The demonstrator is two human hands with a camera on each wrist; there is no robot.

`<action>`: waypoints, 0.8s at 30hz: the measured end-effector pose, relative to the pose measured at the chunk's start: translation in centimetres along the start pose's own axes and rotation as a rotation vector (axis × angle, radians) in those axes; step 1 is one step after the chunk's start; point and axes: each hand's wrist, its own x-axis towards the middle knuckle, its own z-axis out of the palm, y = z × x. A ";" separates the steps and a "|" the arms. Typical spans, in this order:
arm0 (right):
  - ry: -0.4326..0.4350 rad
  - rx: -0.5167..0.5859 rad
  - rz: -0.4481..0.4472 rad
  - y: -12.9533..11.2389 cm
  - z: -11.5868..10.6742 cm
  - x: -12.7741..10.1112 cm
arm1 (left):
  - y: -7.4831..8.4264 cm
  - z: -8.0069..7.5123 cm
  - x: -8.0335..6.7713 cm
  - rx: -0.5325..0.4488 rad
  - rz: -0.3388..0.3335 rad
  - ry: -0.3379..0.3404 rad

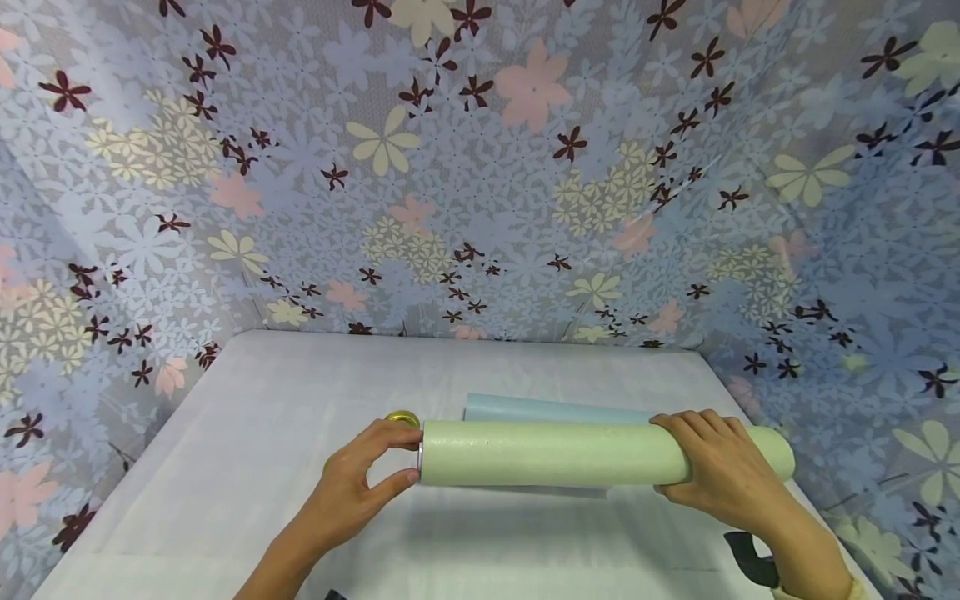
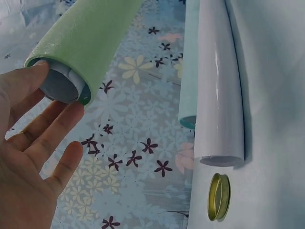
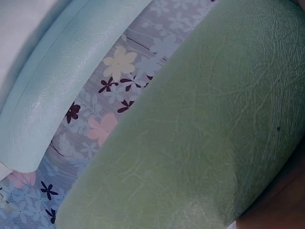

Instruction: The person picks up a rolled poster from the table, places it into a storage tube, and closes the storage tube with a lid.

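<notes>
1. Your right hand (image 1: 716, 467) wraps its fingers over the green roll (image 1: 555, 452) near that roll's right end, holding it above the white table (image 1: 247, 467), low and centre in the head view
2. Your left hand (image 1: 360, 483) meets the roll's left end with thumb and fingertips, fingers nearly straight
3. Behind the roll lie a light blue roll (image 1: 555, 408) and a white roll (image 2: 217, 95)
4. Left of these sits a gold ring (image 2: 218, 196)
</notes>
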 end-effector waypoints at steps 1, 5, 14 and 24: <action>0.000 0.000 0.000 0.0 0.0 0.0 | 0.1 0.0 0.0 0.001 0.002 0.000; 0.004 -0.002 -0.003 0.0 -0.1 0.0 | 0.1 0.3 0.1 -0.008 0.013 -0.006; 0.020 -0.006 -0.012 -0.1 -0.2 0.0 | -0.1 0.5 0.2 0.000 -0.002 -0.027; 0.024 -0.008 -0.022 -0.1 -0.3 0.2 | 0.0 0.5 0.1 0.004 -0.013 -0.014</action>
